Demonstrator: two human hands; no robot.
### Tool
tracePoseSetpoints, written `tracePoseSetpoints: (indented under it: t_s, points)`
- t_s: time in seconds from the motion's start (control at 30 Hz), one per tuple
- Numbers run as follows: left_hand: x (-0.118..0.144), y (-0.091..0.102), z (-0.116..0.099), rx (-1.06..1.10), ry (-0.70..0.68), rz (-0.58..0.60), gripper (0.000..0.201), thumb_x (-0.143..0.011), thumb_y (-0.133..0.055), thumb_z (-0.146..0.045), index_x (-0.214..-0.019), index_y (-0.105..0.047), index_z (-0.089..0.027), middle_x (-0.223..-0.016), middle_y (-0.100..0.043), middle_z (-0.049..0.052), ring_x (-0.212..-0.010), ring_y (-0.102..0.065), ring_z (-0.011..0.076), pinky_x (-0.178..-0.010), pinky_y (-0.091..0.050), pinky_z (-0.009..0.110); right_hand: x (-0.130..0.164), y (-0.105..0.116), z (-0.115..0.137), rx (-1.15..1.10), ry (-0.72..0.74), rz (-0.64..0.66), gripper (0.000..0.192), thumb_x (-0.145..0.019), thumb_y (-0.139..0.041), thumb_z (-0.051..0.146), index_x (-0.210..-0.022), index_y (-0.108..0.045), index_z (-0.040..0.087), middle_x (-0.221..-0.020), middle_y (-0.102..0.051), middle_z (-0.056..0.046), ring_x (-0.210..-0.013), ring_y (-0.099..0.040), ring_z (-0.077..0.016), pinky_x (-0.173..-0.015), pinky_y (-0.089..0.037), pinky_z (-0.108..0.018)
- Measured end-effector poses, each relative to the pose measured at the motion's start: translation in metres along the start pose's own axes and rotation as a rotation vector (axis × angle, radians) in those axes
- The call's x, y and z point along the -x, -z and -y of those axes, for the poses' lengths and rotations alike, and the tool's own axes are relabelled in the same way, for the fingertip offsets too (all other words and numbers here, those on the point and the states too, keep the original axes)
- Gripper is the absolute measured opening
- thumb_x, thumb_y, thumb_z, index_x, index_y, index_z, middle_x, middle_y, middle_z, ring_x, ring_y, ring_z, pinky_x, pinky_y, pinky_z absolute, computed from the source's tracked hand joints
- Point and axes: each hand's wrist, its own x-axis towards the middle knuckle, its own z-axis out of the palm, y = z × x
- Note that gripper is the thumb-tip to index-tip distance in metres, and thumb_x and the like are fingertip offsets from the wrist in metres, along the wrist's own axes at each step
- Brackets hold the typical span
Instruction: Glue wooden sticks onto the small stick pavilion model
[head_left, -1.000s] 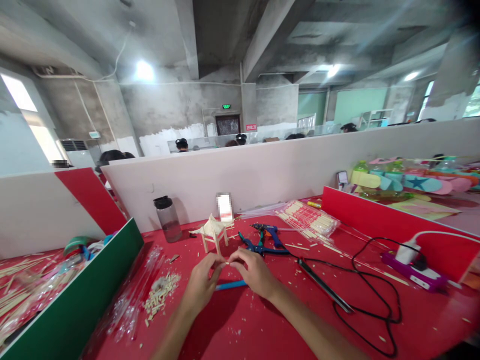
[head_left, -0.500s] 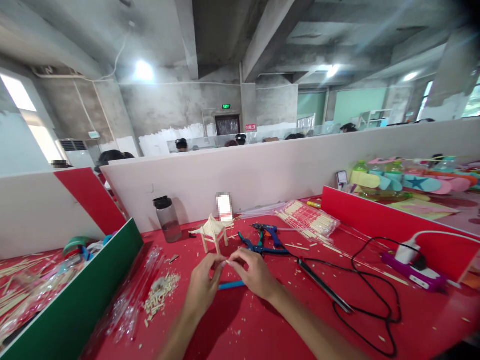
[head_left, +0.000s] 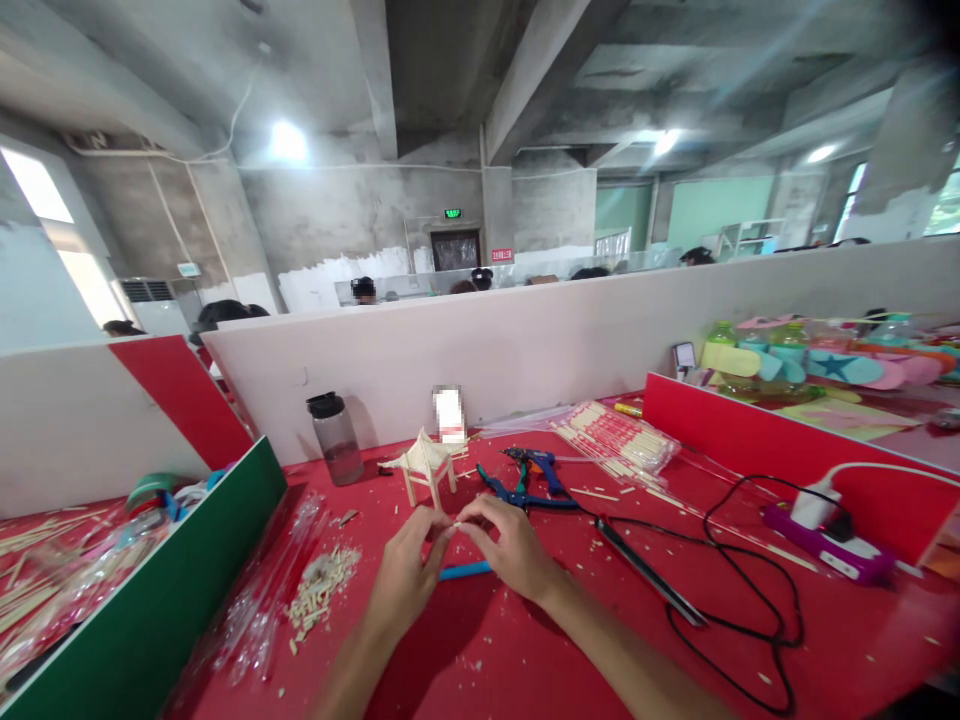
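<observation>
My left hand (head_left: 411, 558) and my right hand (head_left: 508, 545) meet fingertip to fingertip low over the red table, both closed in a pinch. A tiny pale piece shows between the fingertips, too small to name for certain. Just beyond them stands a small pavilion model (head_left: 427, 462) of pale wooden sticks, with a peaked roof on thin legs. Beneath my hands lies a blue stick-like object (head_left: 465, 570), partly covered by them. Pliers with blue handles (head_left: 525, 497) and a blue glue gun (head_left: 546, 466) rest beyond my right hand.
A pile of cut stick bits (head_left: 324, 590) and plastic wrapping (head_left: 262, 590) lie left, beside a green divider (head_left: 172, 570). A water bottle (head_left: 334, 440) stands at the back. Bundled sticks (head_left: 619, 440), a black cable (head_left: 720, 540) and a purple power strip (head_left: 829, 545) are right.
My hands stay nearly in place, fingertips still together, with only a slight shift of the fingers. The things on the table have not moved.
</observation>
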Motion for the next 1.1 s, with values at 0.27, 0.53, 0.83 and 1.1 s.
tracePoseSetpoints:
  t_s: [0.27, 0.53, 0.83, 1.1]
  points:
    - [-0.001, 0.004, 0.002, 0.252, 0.09, 0.114, 0.025, -0.097, -0.05, -0.042, -0.091, -0.061, -0.02, -0.076, -0.06, 0.0, -0.071, -0.057, 0.0155, -0.068, -0.047, 0.026, -0.001, 0.001, 0.0, -0.047, 0.001, 0.0, 0.016, -0.098, -0.057, 0.03, -0.088, -0.066, 0.021, -0.086, -0.068, -0.003, -0.081, -0.063, -0.0164, -0.076, -0.047, -0.027]
    - [-0.005, 0.005, 0.0, 0.595, 0.27, 0.201, 0.032, -0.084, -0.068, -0.049, -0.082, -0.058, -0.018, -0.067, -0.059, -0.003, -0.062, -0.054, 0.0123, -0.06, -0.043, 0.023, -0.001, 0.005, 0.003, -0.149, -0.002, 0.056, 0.012, -0.093, -0.063, 0.021, -0.082, -0.068, 0.02, -0.08, -0.068, 0.0, -0.076, -0.062, -0.0144, -0.074, -0.045, -0.024]
    - [-0.006, 0.013, -0.007, 0.616, 0.271, 0.244, 0.029, -0.084, -0.069, -0.045, -0.083, -0.063, -0.017, -0.07, -0.063, -0.001, -0.065, -0.057, 0.0127, -0.063, -0.044, 0.023, 0.003, 0.01, 0.013, -0.103, -0.018, 0.047, 0.013, -0.093, -0.062, 0.02, -0.082, -0.068, 0.021, -0.081, -0.067, -0.001, -0.076, -0.062, -0.0148, -0.073, -0.045, -0.024]
    - [-0.008, 0.017, -0.008, 0.39, 0.219, 0.203, 0.025, -0.086, -0.067, -0.042, -0.079, -0.066, -0.018, -0.072, -0.064, 0.0, -0.071, -0.058, 0.0153, -0.067, -0.045, 0.024, 0.002, 0.005, 0.018, -0.013, -0.088, 0.085, 0.009, -0.09, -0.065, 0.017, -0.082, -0.068, 0.021, -0.08, -0.067, 0.0, -0.075, -0.061, -0.0136, -0.068, -0.042, -0.022]
